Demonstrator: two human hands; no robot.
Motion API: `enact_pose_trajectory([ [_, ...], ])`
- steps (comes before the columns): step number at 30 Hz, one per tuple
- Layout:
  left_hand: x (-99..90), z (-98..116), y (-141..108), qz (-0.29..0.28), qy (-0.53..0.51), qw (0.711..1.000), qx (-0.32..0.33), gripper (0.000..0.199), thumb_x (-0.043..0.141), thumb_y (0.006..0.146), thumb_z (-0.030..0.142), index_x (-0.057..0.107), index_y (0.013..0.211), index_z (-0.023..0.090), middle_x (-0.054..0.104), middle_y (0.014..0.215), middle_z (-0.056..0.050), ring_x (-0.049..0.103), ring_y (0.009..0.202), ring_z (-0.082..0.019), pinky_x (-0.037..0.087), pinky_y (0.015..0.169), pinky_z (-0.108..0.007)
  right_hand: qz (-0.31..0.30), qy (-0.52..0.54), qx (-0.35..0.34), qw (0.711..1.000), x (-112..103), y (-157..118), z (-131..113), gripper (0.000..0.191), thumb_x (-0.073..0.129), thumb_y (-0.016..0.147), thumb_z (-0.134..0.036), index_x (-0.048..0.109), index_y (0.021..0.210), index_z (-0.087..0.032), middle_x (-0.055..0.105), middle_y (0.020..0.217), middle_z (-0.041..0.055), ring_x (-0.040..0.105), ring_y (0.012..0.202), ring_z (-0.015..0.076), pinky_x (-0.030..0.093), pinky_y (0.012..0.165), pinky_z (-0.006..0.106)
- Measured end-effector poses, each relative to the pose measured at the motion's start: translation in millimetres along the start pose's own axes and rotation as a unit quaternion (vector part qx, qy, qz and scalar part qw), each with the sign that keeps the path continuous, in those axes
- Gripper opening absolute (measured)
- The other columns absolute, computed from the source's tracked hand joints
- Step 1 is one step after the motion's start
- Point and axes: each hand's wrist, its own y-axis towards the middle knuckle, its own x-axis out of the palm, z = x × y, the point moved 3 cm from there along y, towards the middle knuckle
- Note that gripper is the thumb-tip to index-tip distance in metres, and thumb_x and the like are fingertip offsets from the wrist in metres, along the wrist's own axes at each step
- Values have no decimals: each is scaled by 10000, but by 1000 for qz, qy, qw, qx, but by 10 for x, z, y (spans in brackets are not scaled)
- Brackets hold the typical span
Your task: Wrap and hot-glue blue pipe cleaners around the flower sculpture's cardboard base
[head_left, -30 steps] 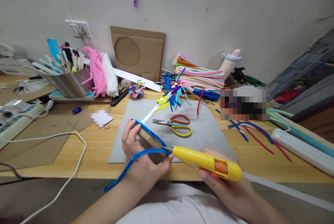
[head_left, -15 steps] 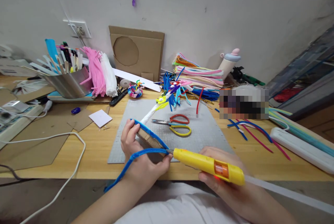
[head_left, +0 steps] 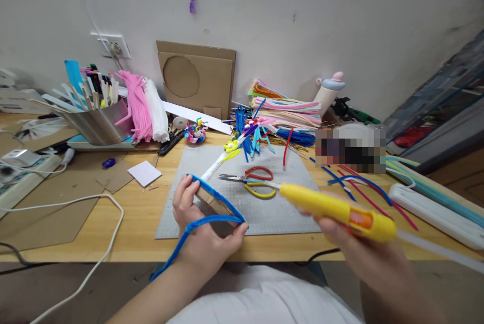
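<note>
My left hand is closed around a cardboard base at the front of the grey cutting mat. A blue pipe cleaner runs along the cardboard's edge, and its loose length bends back over my wrist. From the far side of the base rises a white-wrapped stem with yellow pipe-cleaner flowers. My right hand, blurred, grips a yellow hot glue gun with a glue stick in its rear. The gun's nozzle is apart from the cardboard, over the scissors lying on the mat.
Bundles of pipe cleaners lie at the back, beside a bottle. A metal holder of sticks stands at left. A white cable crosses the left side. Loose pipe cleaners and a white power strip are at right.
My right hand has drawn the glue gun away to the right and slightly up, so its nozzle has left the pipe cleaner at the cardboard's corner. My left hand keeps its hold.
</note>
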Motion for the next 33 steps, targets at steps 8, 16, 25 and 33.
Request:
enact_pose_trajectory([
  [8, -46, -27, 30, 0, 12, 1000, -11, 965, 794, 579, 408, 299, 1370, 161, 407, 1362, -204, 433, 1321, -406, 409, 1068, -611, 14, -237, 76, 968, 84, 412, 1180, 305, 541, 831, -249, 665, 1092, -150, 693, 1107, 185, 639, 1095, 354, 512, 950, 478],
  [16, -46, -39, 8, -9, 0, 1000, -21, 953, 796, 598, 397, 302, 1381, 169, 385, 1390, -209, 386, 1361, -418, 348, 1117, -632, -6, -299, 81, 951, 168, 355, 1299, 296, 619, 828, -266, 689, 1069, -109, 645, 1142, 213, 643, 1074, 360, 506, 968, 500],
  [25, -62, -31, 12, -10, 25, 999, -35, 876, 784, 645, 409, 308, 1344, 180, 379, 1372, -201, 413, 1323, -383, 393, 1085, -616, -108, 18, -228, 967, 577, 70, -227, 359, 558, 945, -188, 570, 1302, -224, 638, 1308, 116, 604, 1233, 214, 524, 1031, 356],
  [33, -108, -113, 7, -17, 8, 997, -81, 816, 753, 703, 447, 316, 1343, 193, 381, 1346, -145, 359, 1374, -335, 295, 1159, -595, -79, 115, -304, 942, 1052, 45, -420, 553, 512, 943, -89, 433, 1469, -240, 679, 1315, 104, 638, 1237, 199, 545, 1036, 347],
])
